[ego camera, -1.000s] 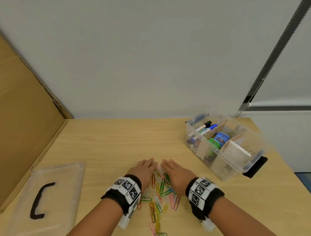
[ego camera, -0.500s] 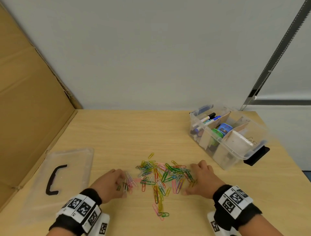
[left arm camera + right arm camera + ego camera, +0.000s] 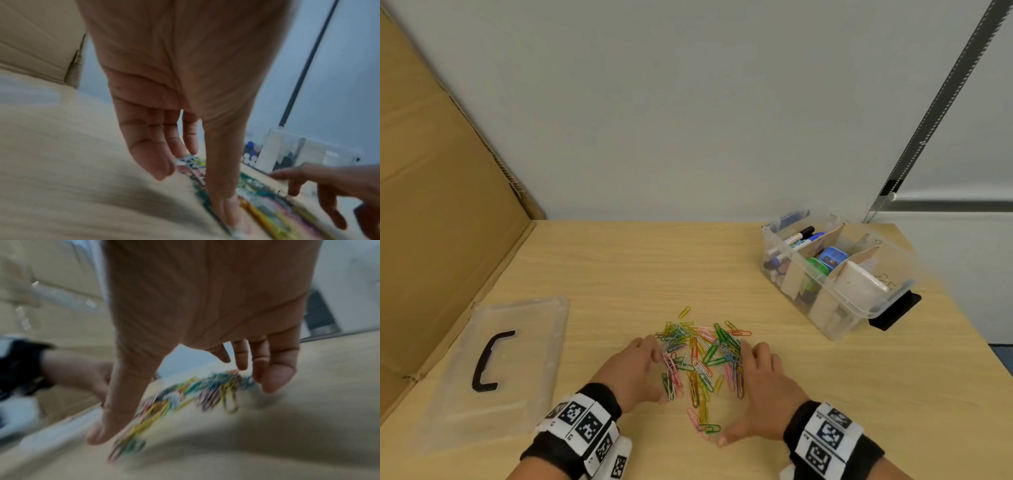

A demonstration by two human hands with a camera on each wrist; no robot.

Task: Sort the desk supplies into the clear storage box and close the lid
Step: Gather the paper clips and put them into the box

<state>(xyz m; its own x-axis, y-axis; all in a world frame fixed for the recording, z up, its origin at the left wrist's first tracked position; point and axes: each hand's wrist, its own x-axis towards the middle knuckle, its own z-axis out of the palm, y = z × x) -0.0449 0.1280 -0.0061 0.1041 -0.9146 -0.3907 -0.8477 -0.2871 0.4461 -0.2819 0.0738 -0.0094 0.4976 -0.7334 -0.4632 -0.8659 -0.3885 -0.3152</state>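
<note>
Between the two hands, on the pale wooden desk [image 3: 619,274], lies the heap of coloured wire paperclips [image 3: 702,356]; left hand [image 3: 631,371] and right hand [image 3: 760,394] flank it, fingers spread, touching its edges.

- The pale wooden table [image 3: 619,267] has a smooth matt top with fine grain lines.
- The clear plastic storage box [image 3: 859,301] looks glossy, with brown cardboard dividers [image 3: 822,240] inside.
- The flat clear plastic lid [image 3: 524,359] is faintly cloudy and carries a matt black plastic handle [image 3: 488,359].
- The thin coloured paper clips [image 3: 702,356] look coated and slightly shiny.
- The big brown cardboard sheet [image 3: 431,205] is matt.
</note>
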